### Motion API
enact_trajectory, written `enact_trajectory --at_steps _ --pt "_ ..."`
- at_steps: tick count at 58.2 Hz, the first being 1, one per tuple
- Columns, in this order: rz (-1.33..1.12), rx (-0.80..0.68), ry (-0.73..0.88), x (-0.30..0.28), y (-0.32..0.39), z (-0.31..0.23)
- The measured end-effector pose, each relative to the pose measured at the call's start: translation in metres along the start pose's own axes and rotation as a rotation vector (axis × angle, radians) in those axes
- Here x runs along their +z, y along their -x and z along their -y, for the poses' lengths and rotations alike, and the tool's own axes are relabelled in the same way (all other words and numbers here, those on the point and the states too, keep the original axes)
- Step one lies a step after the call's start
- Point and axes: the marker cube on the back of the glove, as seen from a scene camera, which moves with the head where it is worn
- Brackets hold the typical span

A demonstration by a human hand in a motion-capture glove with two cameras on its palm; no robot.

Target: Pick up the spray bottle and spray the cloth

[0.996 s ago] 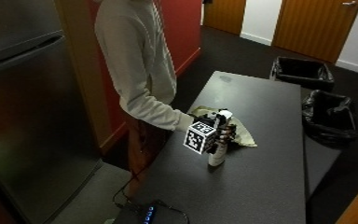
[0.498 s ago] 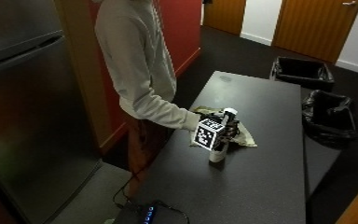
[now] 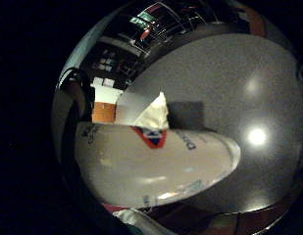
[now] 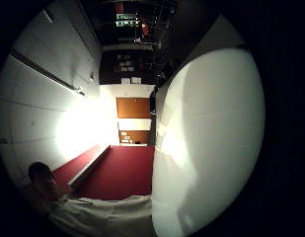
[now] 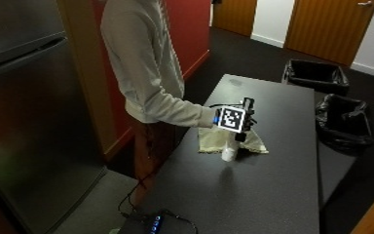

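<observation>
In the outside view my gloved right hand (image 5: 247, 125) grips the upper part of a white spray bottle (image 5: 229, 150) and holds it upright above the dark table (image 5: 271, 195). The bottle's base hangs over the near edge of a pale yellowish cloth (image 5: 253, 143), which lies flat on the table. The bottle's white labelled body (image 3: 151, 164) fills much of the little finger side palm view, with a corner of the cloth (image 3: 154, 115) showing behind it. In the thumb side palm view the bottle (image 4: 211, 143) is a large white surface close to the palm.
Two black bins (image 5: 316, 75) (image 5: 343, 124) stand on the floor past the table's far side. A black box with a cable (image 5: 151, 224) sits at the table's near end. A steel fridge (image 5: 31, 122) and a red wall are behind the person.
The hand has risen with the bottle and shifted slightly toward the cloth. The bottle's base has lifted clear of the table. The cloth has stayed in place.
</observation>
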Motion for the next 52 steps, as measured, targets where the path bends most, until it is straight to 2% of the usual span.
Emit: enact_trajectory --at_steps 2,6,9,18,35,41,45,49,52 --pt "0.032 -0.019 0.042 -0.002 0.018 -0.001" --pt "-0.034 -0.046 -0.059 0.001 0.038 0.022" --pt "-0.186 -0.066 -0.071 0.007 0.040 0.032" --pt "-0.583 -0.146 0.035 0.004 0.074 0.041" --pt "-1.103 -0.240 0.167 0.017 0.137 0.030" --pt "-1.291 -0.136 0.120 0.027 0.148 0.025" --pt "-1.351 -0.124 0.137 0.044 0.154 0.019" --pt "-1.441 -0.229 0.226 0.055 0.154 0.009" --pt "-1.495 -0.249 0.249 0.061 0.153 0.003"
